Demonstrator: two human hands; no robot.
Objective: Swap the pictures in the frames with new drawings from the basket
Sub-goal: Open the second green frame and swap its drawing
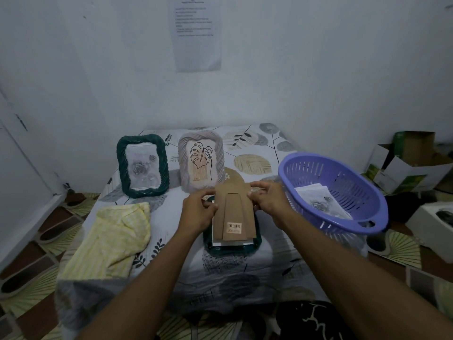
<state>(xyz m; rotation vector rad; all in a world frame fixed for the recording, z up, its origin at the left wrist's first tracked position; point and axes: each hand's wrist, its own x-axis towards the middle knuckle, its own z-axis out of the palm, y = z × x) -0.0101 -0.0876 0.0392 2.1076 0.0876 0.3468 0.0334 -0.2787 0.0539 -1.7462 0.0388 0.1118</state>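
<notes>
White, leaf-printed tablecloth [232, 273] is covering the table nearest the person, and both bare forearms are reaching forward over it, angled inward so that the hands are meeting at the middle. The left hand [198, 212] is pinching the left edge of a brown cardboard backing board [235, 212], thumb on top and fingers curled beneath. The right hand [268, 200] is gripping the board's upper right corner, fingers bent over the top edge. The board, with its fold-out stand and a barcode sticker [234, 227] facing up, is sitting over a dark green frame [230, 249] lying flat on the table, with a white sheet [228, 242] showing under the board's lower edge; whether the board is touching the sheet cannot be told.

To the left, a crumpled yellow cloth [110, 239] is lying on the table. To the right, a purple basket [306, 158] is holding drawings [318, 202], one showing a grey rose.

Farther back, a second green frame [120, 163] is standing upright with a rose drawing [142, 168] inside, just beside a grey frame [220, 158] holding a leaf picture [201, 160]. On the wall behind, a printed sheet [196, 33] is hanging.
</notes>
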